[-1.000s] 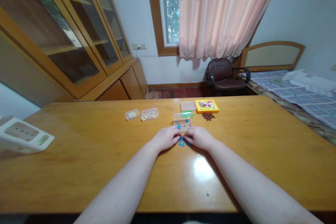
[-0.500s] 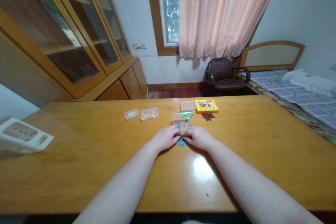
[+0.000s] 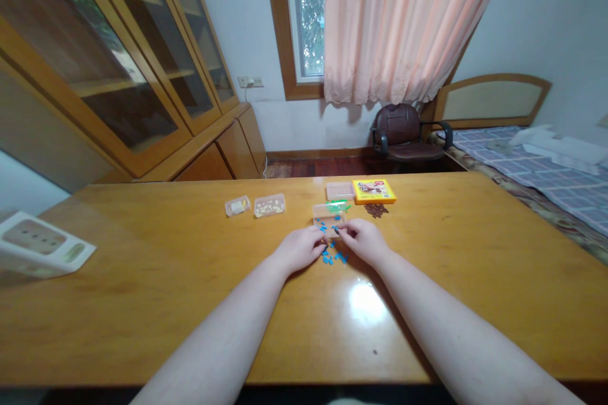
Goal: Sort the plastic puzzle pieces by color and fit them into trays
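A small clear plastic box [image 3: 331,235] with its lid up stands mid-table, with several small blue pieces [image 3: 323,226] inside. More loose blue pieces [image 3: 340,257] lie on the table in front of it. My left hand [image 3: 300,249] rests at the box's near left corner, fingertips closed together just above the loose pieces. My right hand [image 3: 365,240] is at the box's right side, its thumb and finger pinched over the inside. Whatever either pinch holds is too small to make out.
Behind the box lie green pieces [image 3: 338,205], a clear tray [image 3: 340,190], a yellow box [image 3: 375,191] and brown pieces [image 3: 376,210]. Two clear containers, one with pale pieces [image 3: 270,205] and a smaller one [image 3: 237,205], sit left. A white holder [image 3: 45,245] stands far left.
My right hand has moved up and forward from the loose blue pieces to over the box, uncovering more of them. My left hand has barely moved.
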The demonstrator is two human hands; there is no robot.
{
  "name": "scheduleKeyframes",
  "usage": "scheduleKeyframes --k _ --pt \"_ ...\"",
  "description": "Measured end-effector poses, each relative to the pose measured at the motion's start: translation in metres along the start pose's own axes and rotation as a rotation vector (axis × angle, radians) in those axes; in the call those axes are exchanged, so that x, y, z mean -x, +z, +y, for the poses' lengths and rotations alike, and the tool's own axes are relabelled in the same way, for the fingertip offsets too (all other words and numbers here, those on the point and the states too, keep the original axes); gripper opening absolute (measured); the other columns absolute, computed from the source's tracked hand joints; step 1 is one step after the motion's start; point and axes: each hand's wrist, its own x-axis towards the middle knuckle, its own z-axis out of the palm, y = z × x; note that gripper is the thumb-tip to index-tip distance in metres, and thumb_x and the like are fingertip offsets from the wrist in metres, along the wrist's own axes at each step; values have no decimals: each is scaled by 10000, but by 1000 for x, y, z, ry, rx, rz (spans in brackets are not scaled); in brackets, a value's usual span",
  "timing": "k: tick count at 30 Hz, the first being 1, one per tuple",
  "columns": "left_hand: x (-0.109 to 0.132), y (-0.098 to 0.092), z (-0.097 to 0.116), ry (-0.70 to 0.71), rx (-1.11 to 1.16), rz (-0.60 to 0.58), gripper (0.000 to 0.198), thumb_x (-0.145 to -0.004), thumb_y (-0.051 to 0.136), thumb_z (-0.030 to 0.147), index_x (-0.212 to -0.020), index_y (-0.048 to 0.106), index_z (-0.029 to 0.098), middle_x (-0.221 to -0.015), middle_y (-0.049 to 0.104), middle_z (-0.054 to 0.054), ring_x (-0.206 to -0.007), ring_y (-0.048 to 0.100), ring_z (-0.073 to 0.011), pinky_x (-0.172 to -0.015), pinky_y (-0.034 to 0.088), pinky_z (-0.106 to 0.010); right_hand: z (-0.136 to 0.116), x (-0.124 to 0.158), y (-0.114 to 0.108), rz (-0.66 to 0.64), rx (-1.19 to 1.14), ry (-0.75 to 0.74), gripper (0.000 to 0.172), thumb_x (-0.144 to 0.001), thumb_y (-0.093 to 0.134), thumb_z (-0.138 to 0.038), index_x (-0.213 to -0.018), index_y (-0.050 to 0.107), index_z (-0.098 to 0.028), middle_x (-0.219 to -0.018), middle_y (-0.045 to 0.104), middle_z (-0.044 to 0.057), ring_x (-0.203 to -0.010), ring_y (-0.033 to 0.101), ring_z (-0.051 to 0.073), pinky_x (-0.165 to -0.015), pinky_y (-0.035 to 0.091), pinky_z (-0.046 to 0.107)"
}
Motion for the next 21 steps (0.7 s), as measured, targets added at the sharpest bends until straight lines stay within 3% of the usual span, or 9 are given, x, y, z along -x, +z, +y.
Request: scheduleKeyframes --k 2,4,11,16,21 --pt "0 0 2 -7 -8 1 153 -835 507 237 -924 631 232 -940 634 -17 -815 588 -150 -731 456 -243 3 -2 0 68 4 72 256 -836 522 -318 -942 711 -183 -760 694 57 -664 591 153 -624 423 243" --pt "0 0 3 -8 -13 4 158 -841 503 251 -928 634 233 -937 634 -20 -814 589 -151 -730 458 -245 4 -3 -1 53 22 85 294 -844 510 -329 -1028 690 -186 -775 700 59 -669 598 159 -622 423 248" --pt "0 -3 -2 -44 -30 0 164 -843 493 259 -910 640 228 -921 636 -24 -832 596 -158 -743 456 -251 -3 2 -8 -330 137 -210 201 -837 531 -298 -899 716 -250 -850 720 34 -756 630 155 -659 402 230" --pt "5 -12 -4 26 -2 -93 124 -804 539 250 -884 630 221 -883 647 -10 -819 592 -156 -727 443 -238 -6 2 -7 -377 259 -191 219 -862 508 -321 -888 712 -248 -855 723 42 -762 633 163 -652 386 232" --pt "7 -12 -5 35 24 -114 150 -811 545 276 -931 623 231 -924 656 -4 -825 595 -156 -715 438 -239 -8 2 -5 -364 287 -162 232 -866 496 -310 -876 710 -223 -865 720 55 -763 634 161 -663 387 234"
